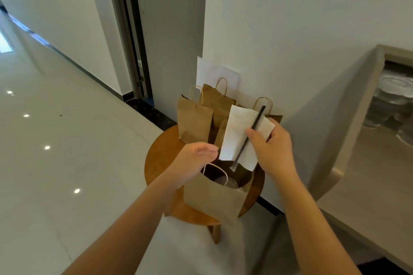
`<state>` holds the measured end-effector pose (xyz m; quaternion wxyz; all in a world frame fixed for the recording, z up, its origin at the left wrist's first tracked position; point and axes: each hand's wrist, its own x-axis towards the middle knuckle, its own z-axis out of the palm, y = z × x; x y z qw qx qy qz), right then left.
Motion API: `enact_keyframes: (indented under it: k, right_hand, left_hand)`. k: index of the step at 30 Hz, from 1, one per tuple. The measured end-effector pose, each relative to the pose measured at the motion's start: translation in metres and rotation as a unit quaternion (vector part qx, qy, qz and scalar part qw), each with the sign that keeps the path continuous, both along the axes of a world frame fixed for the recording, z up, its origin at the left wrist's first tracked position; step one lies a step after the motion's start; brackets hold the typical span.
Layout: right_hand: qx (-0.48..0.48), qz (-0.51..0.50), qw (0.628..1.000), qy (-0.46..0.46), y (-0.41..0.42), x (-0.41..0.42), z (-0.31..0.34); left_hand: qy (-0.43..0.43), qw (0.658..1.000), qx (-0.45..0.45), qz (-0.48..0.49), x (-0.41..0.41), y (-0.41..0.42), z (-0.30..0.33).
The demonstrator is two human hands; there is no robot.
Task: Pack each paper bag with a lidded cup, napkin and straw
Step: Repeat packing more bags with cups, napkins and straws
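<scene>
Right hand (271, 147) pinches napkin (240, 135) and straw (252, 131) together, open bag (214, 198) just below it, left hand (194, 163) holds bag's rim, cup (223, 182) inside

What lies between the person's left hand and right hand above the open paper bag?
In the head view, the white napkin with the black straw, both pinched in the right hand; the left hand holds the bag.

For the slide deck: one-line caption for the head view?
Right hand lowers napkin and straw into open paper bag on round stool.
</scene>
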<state>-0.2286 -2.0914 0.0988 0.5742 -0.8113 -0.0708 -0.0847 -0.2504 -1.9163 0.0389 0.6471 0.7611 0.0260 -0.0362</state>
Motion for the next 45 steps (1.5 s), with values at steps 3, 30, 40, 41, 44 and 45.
enact_keyframes:
  k: [3,30,40,41,44,45]
  right_hand:
    - [-0.009,-0.038,0.999,0.038,0.006,0.028,-0.016]
    - [-0.127,-0.058,0.967,0.215,0.054,0.085,-0.102]
    - [-0.163,-0.280,0.946,0.015,0.002,0.020,0.055]
    - [-0.147,-0.310,0.939,0.000,-0.006,0.009,0.068]
    - [-0.124,-0.371,0.920,-0.021,-0.036,-0.017,0.096]
    - [-0.129,-0.391,0.911,-0.022,-0.048,-0.025,0.102]
  left_hand:
    - [-0.005,1.000,-0.010,-0.002,0.038,0.022,-0.024]
    - [-0.015,0.943,0.216,-0.255,0.169,0.011,-0.007]
    - [-0.204,0.894,0.101,-0.385,0.157,-0.086,0.120]
    - [-0.237,0.881,0.110,-0.394,0.152,-0.096,0.133]
    - [-0.325,0.841,0.113,-0.418,0.131,-0.129,0.166]
    - [-0.351,0.825,0.123,-0.425,0.123,-0.143,0.175]
